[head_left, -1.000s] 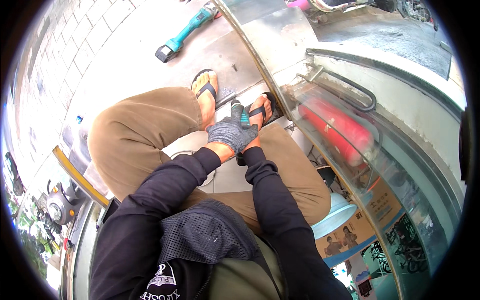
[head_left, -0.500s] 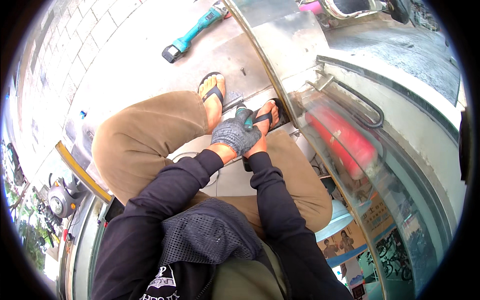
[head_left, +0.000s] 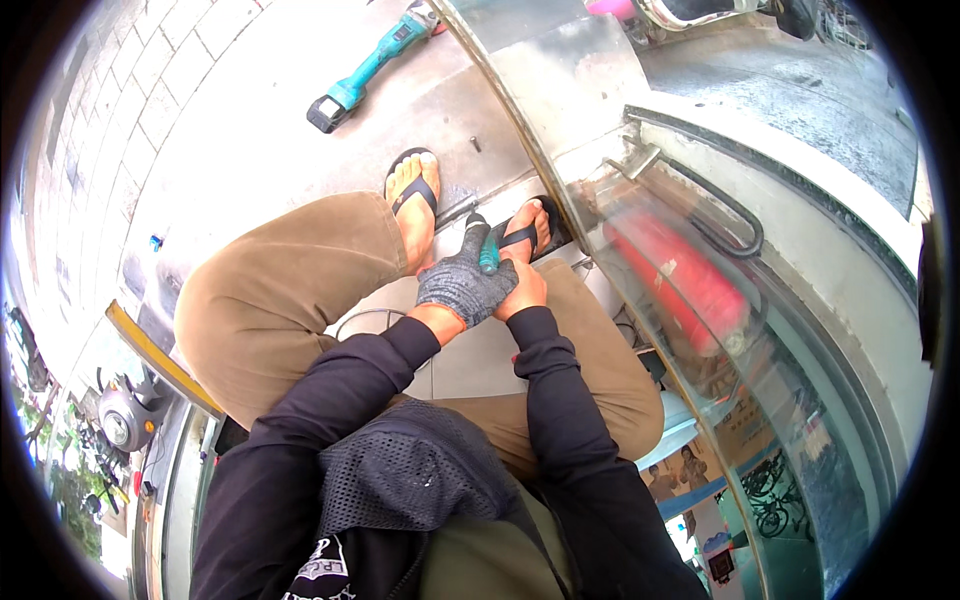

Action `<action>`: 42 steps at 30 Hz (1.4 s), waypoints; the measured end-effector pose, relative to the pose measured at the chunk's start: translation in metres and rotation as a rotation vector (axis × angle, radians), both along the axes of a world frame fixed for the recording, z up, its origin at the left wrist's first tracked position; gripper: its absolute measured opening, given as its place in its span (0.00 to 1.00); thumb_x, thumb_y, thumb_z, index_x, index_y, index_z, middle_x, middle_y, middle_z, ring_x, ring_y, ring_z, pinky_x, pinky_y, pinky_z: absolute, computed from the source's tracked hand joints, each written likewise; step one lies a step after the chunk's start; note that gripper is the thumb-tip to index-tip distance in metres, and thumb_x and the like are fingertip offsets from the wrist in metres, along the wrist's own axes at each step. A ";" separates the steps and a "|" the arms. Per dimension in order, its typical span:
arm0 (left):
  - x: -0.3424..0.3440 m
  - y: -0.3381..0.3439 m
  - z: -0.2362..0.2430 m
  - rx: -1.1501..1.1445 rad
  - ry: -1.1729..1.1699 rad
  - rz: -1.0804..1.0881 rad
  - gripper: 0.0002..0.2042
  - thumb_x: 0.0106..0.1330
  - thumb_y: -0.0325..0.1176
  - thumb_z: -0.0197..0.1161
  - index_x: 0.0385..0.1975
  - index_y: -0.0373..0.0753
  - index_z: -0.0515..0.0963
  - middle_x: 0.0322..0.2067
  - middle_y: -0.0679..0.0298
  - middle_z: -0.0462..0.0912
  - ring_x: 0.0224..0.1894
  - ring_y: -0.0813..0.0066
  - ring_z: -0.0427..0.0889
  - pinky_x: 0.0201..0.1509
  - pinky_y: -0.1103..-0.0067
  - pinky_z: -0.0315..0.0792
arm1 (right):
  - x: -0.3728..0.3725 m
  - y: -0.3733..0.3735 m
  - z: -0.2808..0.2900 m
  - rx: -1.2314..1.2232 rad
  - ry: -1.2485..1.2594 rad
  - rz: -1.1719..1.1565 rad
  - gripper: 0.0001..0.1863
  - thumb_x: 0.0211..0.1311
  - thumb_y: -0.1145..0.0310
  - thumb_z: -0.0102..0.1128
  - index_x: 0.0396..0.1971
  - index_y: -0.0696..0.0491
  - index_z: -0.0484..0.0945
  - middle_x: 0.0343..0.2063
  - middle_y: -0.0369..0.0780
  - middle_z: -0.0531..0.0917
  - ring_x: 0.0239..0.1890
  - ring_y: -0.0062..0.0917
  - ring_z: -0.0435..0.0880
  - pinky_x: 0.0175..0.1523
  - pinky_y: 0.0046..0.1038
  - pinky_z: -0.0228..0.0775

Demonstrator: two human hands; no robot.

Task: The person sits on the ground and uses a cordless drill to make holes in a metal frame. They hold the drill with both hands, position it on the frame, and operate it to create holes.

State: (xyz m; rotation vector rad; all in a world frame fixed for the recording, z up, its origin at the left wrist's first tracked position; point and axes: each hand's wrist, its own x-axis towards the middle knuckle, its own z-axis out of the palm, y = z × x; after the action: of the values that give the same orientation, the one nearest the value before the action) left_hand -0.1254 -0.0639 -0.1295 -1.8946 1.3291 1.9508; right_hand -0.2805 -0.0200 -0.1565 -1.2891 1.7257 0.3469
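A teal and black cordless drill (head_left: pixel 489 254) is low between my knees, its dark nose toward the metal floor track (head_left: pixel 458 210) by my feet. My left hand (head_left: pixel 465 285), in a grey knit glove, is closed over the drill's body from the left and above. Bare, my right hand (head_left: pixel 525 290) presses against the glove from the right, closed around the drill's grip, most of which is hidden. Contact between the drill's tip and the track cannot be made out. A loose screw or bolt (head_left: pixel 475 144) lies on the metal floor plate beyond my feet.
A teal angle grinder (head_left: pixel 370 72) lies on the floor ahead. At my right stands a glass door panel (head_left: pixel 590 245) with a metal edge, a red cylinder (head_left: pixel 680 280) behind it. A yellow-edged panel (head_left: pixel 165 358) is on my left. My sandaled feet flank the track.
My right hand shows more now, out to the right of the glove. The dark end seen below the hands is now hidden. The whole view has shifted slightly.
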 end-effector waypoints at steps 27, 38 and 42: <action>-0.005 -0.012 -0.006 -0.017 0.012 -0.012 0.40 0.70 0.58 0.62 0.78 0.38 0.68 0.62 0.37 0.85 0.64 0.40 0.86 0.68 0.59 0.78 | 0.004 0.024 -0.023 -0.006 -0.041 -0.131 0.28 0.56 0.49 0.79 0.49 0.51 0.83 0.44 0.54 0.92 0.52 0.54 0.91 0.55 0.50 0.82; 0.004 -0.016 -0.011 0.015 0.019 -0.023 0.37 0.69 0.55 0.64 0.73 0.37 0.72 0.53 0.36 0.89 0.57 0.37 0.88 0.64 0.57 0.80 | 0.016 0.005 -0.004 0.043 -0.026 -0.147 0.28 0.55 0.49 0.81 0.48 0.52 0.85 0.45 0.53 0.92 0.53 0.54 0.91 0.56 0.49 0.82; 0.004 -0.022 -0.005 0.005 0.026 -0.008 0.37 0.69 0.55 0.64 0.72 0.36 0.72 0.54 0.36 0.88 0.59 0.38 0.88 0.64 0.57 0.80 | 0.015 0.000 -0.003 0.103 -0.038 -0.170 0.28 0.54 0.49 0.81 0.49 0.51 0.85 0.45 0.52 0.92 0.53 0.53 0.91 0.56 0.49 0.82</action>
State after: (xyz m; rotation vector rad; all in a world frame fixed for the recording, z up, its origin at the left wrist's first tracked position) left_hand -0.1213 -0.0856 -0.1344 -1.8649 1.3357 1.9799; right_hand -0.2658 -0.0202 -0.1596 -1.0604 1.7480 0.3060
